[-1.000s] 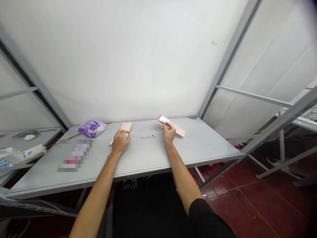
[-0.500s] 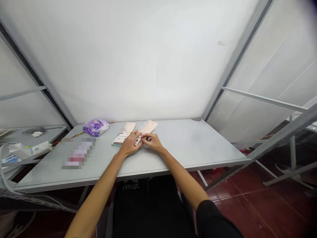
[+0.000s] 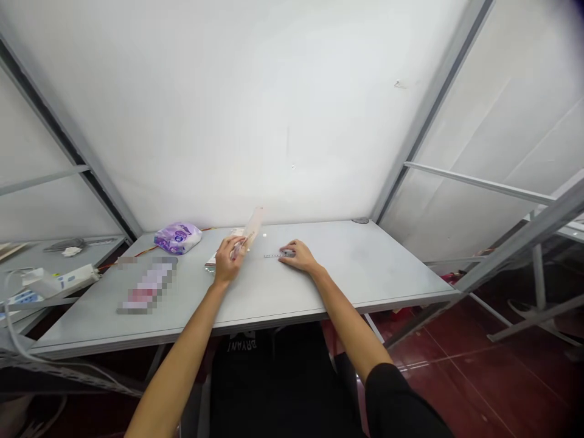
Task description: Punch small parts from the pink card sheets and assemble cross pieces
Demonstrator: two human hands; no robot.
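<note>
My left hand [image 3: 228,258] is closed on a flat pale pink packet [image 3: 253,224], lifted and tilted up off the table. Beneath and behind that hand lies a second packet [image 3: 211,264], mostly covered. My right hand [image 3: 296,255], further right and low over the tabletop, pinches a narrow clear ruler [image 3: 271,256] with dark marks along it. The ruler points left, toward the packet. A small white spot [image 3: 264,235] shows between the hands; I cannot tell what it is.
On the grey table [image 3: 356,267], a purple tissue pack [image 3: 177,237] sits at the back left. A blurred-out flat object [image 3: 148,285] lies in front of it. A power strip [image 3: 77,278] with cables is on the adjoining table. Metal frame bars flank the white wall panel.
My hands have moved apart. The left has raised and tilted the pink packet; the right has moved right, and the clear ruler now shows in its fingers.
</note>
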